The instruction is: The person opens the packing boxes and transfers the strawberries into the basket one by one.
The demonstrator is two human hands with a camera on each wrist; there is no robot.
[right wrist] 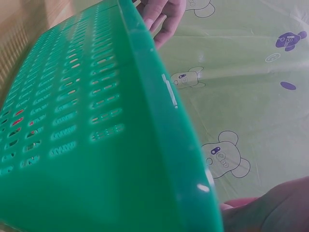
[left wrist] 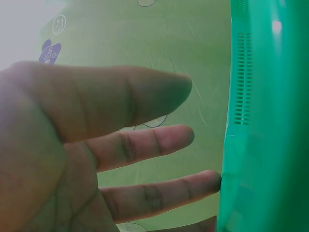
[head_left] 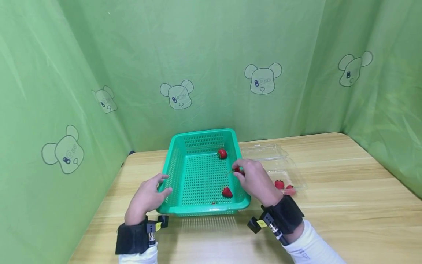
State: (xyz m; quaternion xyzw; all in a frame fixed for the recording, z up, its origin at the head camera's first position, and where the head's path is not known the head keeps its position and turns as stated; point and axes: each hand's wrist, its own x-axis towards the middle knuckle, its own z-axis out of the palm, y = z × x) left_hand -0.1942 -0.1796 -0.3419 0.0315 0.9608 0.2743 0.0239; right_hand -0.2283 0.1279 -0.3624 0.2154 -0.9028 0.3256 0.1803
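Observation:
A green plastic basket (head_left: pixel 204 176) with slotted walls stands on the table. Between thumb and fingers, my right hand (head_left: pixel 255 179) pinches a strawberry (head_left: pixel 236 169) by the basket's right rim, its thin stem pointing left. My left hand (head_left: pixel 146 196) is at the left rim, fingers spread and fairly straight; in the left wrist view a fingertip (left wrist: pixel 212 180) meets the basket's edge. Inside lie a strawberry (head_left: pixel 222 153) toward the back and another strawberry (head_left: pixel 226 192) nearer the front. A bit of red (head_left: pixel 213 203) peeks over the near rim, mostly hidden.
Right of the basket, a clear plastic clamshell box (head_left: pixel 278 165) lies with its lid folded back, partly behind my right hand. It contains a strawberry (head_left: pixel 279 184) and a second strawberry (head_left: pixel 290 190). Green curtains (head_left: pixel 211 73) with bear drawings surround the wooden table (head_left: pixel 346 183).

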